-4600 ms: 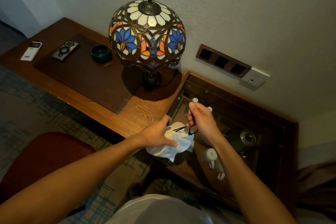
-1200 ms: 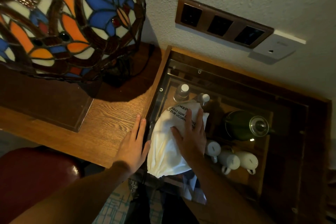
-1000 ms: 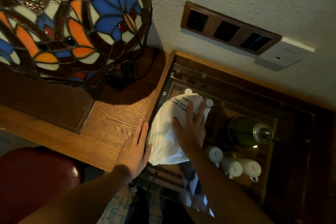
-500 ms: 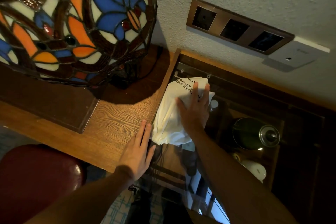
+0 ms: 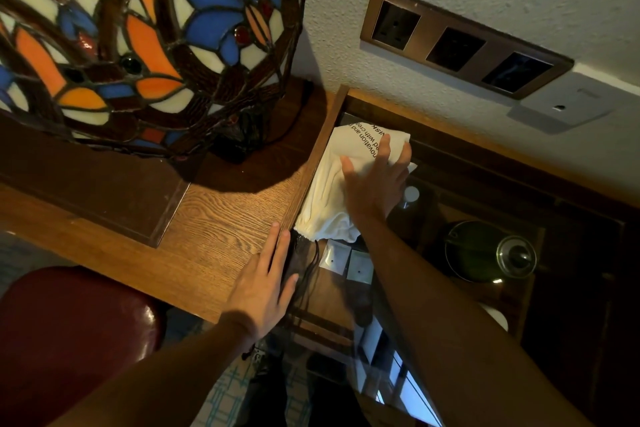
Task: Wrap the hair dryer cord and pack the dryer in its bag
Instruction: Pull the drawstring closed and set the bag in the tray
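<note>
A white cloth bag [image 5: 327,184] with black print lies on the glass top [image 5: 450,184] in the far left corner, against the wooden desk edge and near the wall. Its gathered mouth points toward me, and black drawstrings [image 5: 308,270] trail from it. The hair dryer is hidden, presumably inside the bag. My right hand [image 5: 375,184] rests flat on the bag with fingers spread. My left hand [image 5: 265,284] lies flat on the wooden desk [image 5: 225,218] beside the glass edge, holding nothing.
A stained-glass lamp [image 5: 138,28] stands on the desk at left. A brown socket panel [image 5: 460,45] is on the wall. Under the glass are a green kettle [image 5: 485,253], bottle caps and white cups. A red chair seat [image 5: 69,340] is at lower left.
My right hand has slid the bag away from me along the glass into the far left corner. My left hand has stayed flat on the desk edge.
</note>
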